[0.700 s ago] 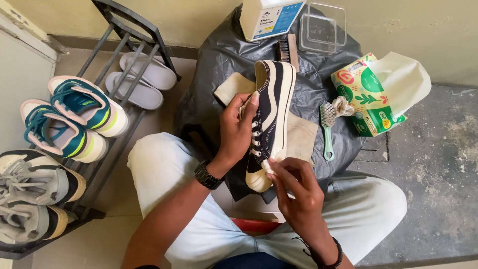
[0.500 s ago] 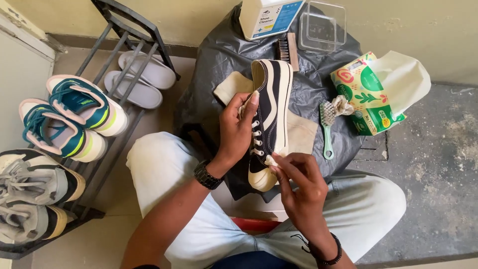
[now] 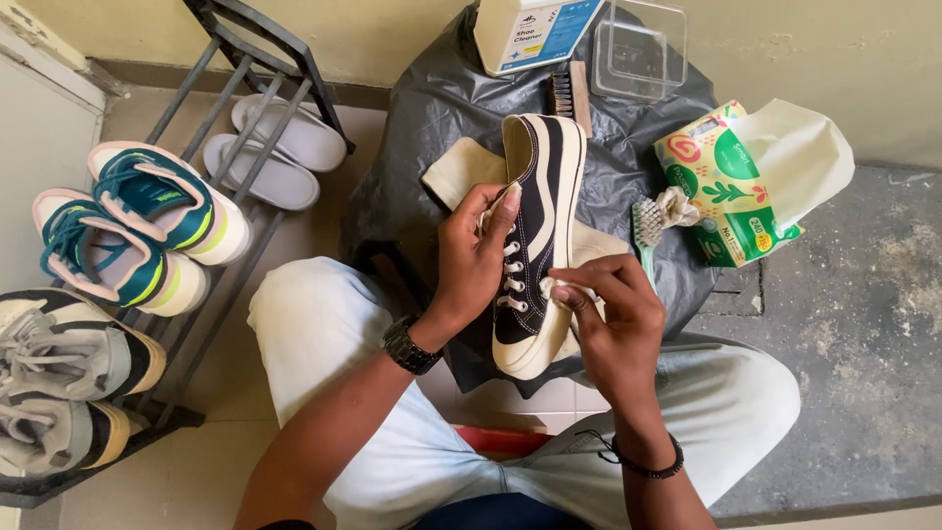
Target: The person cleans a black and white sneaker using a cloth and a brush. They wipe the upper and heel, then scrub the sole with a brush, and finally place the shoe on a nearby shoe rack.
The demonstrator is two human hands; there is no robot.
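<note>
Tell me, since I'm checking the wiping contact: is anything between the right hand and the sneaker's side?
Only a small white wipe, pinched in the right hand fingertips and pressed against the black sneaker. The left hand holds the shoe's other side directly.

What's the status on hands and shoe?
Left hand grips black sneaker by the laces. Right hand presses white wipe to its side. Nothing blocking.

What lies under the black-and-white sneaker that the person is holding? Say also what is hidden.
Under the black-and-white sneaker lies a cream cloth spread on a black plastic sheet. The sneaker and both hands cover the cloth's middle, so anything there cannot be seen.
</note>
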